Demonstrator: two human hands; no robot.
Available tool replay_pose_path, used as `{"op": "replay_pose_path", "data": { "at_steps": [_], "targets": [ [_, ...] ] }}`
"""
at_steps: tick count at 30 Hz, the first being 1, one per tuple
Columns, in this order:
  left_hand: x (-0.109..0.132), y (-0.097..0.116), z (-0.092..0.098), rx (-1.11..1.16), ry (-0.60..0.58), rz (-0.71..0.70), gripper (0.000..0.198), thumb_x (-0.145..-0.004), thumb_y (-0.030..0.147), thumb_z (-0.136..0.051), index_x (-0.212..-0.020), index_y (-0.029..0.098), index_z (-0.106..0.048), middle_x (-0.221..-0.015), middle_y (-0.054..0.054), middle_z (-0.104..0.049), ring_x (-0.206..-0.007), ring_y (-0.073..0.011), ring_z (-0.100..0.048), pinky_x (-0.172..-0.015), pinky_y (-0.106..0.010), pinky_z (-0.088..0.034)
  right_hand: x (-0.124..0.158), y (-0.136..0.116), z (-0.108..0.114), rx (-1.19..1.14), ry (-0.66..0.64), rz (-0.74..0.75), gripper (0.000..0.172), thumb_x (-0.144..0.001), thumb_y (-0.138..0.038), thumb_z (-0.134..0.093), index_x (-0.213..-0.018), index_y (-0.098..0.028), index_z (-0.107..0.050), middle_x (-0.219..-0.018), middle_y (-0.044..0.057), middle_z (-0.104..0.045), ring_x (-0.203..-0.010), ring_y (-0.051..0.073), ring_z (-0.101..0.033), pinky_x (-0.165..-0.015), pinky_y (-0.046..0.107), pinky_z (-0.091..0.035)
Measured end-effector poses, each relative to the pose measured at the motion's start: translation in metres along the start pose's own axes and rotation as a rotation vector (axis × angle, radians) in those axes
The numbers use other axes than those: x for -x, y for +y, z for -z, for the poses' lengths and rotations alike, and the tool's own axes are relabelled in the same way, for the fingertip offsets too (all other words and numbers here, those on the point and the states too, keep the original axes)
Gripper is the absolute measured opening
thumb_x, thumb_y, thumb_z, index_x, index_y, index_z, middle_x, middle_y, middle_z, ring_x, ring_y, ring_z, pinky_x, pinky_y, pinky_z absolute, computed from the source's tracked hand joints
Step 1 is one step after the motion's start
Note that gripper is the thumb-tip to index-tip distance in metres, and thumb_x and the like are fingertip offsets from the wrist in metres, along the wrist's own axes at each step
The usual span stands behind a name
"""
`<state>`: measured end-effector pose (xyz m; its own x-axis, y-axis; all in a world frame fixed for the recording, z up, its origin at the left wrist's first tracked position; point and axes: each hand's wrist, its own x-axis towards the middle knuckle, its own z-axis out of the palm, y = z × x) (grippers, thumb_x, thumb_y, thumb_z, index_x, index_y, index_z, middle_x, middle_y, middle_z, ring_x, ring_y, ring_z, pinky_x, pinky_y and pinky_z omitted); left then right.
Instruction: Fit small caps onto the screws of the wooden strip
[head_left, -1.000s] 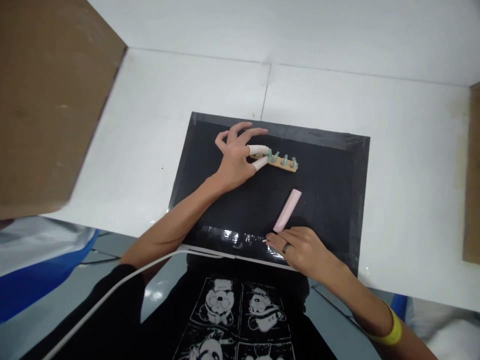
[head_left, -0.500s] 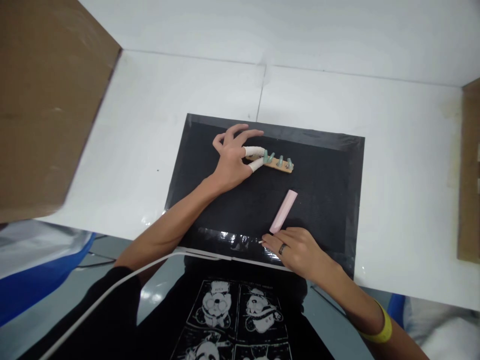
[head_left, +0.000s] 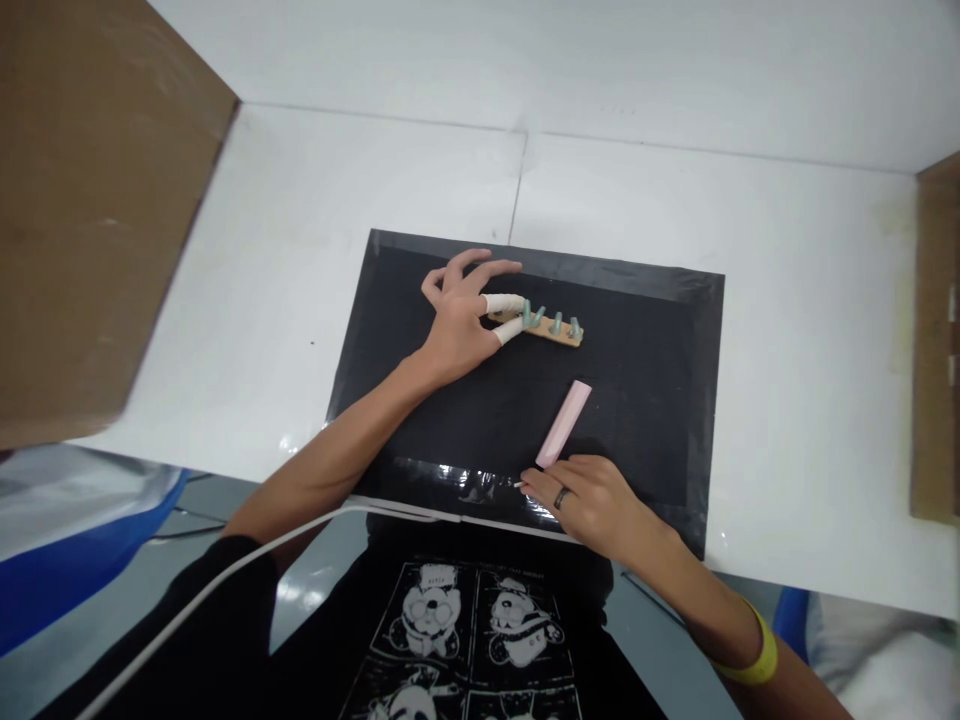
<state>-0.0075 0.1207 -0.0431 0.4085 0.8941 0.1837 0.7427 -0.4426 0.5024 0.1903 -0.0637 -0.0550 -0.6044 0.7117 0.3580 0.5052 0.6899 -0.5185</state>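
With white-wrapped thumb and forefinger, my left hand (head_left: 466,328) pinches a glossy green false nail (head_left: 527,313) at the left part of a light wooden strip (head_left: 564,338). Several more green false nails stand along that strip, to the right of the fingertips; the hand covers the strip's left end. Its other fingers are raised and spread. Lower on the mat, my right hand (head_left: 589,502), wearing a dark ring, is closed around a thin white stick (head_left: 519,485); only its tip shows. Just beyond the right fingers lies a pink bar (head_left: 564,424), its near end close to them.
A black mat (head_left: 637,400) with shiny taped edges lies on the white table (head_left: 810,400). A brown panel (head_left: 97,220) stands at the left and another (head_left: 935,350) at the right. A white cable (head_left: 247,565) runs past the left arm along the table's front edge.
The view has shifted very slightly. Both hands keep their places, the left at the green false nail and the right holding the white stick.
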Motion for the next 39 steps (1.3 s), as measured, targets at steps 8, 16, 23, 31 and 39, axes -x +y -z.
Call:
{"op": "replay_pose_path", "data": {
  "at_steps": [8, 16, 23, 31, 39],
  "targets": [
    [0.000, 0.001, 0.003, -0.005, 0.001, 0.006, 0.008, -0.088, 0.033, -0.074, -0.093, 0.027, -0.078, -0.144, -0.003, -0.064, -0.145, -0.0362, -0.042, -0.109, -0.054, -0.023, 0.000, 0.000, 0.000, 0.004, 0.002, -0.002, 0.014, -0.104, -0.012, -0.053, -0.105, -0.012, -0.067, -0.078, 0.002, -0.067, -0.067, 0.014, -0.061, -0.060, 0.031, -0.040],
    [0.002, 0.001, 0.004, -0.019, 0.016, -0.003, 0.009, -0.088, 0.035, -0.075, -0.092, 0.027, -0.078, -0.144, -0.004, -0.065, -0.144, -0.0362, -0.043, -0.109, -0.055, -0.023, -0.001, 0.000, 0.000, 0.023, 0.022, 0.004, 0.017, -0.105, -0.013, -0.051, -0.101, -0.014, -0.068, -0.075, 0.001, -0.067, -0.065, 0.013, -0.060, -0.059, 0.031, -0.041],
    [0.002, 0.000, 0.005, -0.049, 0.019, -0.036, 0.013, -0.091, 0.037, -0.072, -0.093, 0.026, -0.078, -0.143, -0.006, -0.064, -0.145, -0.0373, -0.042, -0.108, -0.056, -0.025, 0.000, 0.000, -0.001, 0.027, 0.021, -0.003, 0.015, -0.104, -0.012, -0.053, -0.102, -0.014, -0.067, -0.077, 0.000, -0.067, -0.066, 0.013, -0.060, -0.060, 0.031, -0.040],
    [0.002, 0.000, 0.008, -0.056, 0.012, -0.040, 0.015, -0.089, 0.038, -0.073, -0.097, 0.027, -0.078, -0.146, -0.007, -0.062, -0.146, -0.0406, -0.039, -0.109, -0.059, -0.024, 0.001, 0.000, -0.002, 0.027, 0.005, -0.004, 0.014, -0.104, -0.013, -0.053, -0.103, -0.013, -0.067, -0.077, 0.001, -0.066, -0.066, 0.013, -0.061, -0.060, 0.032, -0.041],
    [0.002, 0.000, 0.011, -0.070, 0.005, -0.025, 0.018, -0.088, 0.037, -0.074, -0.103, 0.029, -0.078, -0.150, -0.006, -0.059, -0.148, -0.0414, -0.036, -0.109, -0.062, -0.024, 0.000, 0.000, -0.001, 0.019, 0.023, 0.001, 0.013, -0.104, -0.012, -0.053, -0.102, -0.014, -0.067, -0.077, 0.000, -0.066, -0.067, 0.013, -0.060, -0.059, 0.032, -0.041]
  ]
}}
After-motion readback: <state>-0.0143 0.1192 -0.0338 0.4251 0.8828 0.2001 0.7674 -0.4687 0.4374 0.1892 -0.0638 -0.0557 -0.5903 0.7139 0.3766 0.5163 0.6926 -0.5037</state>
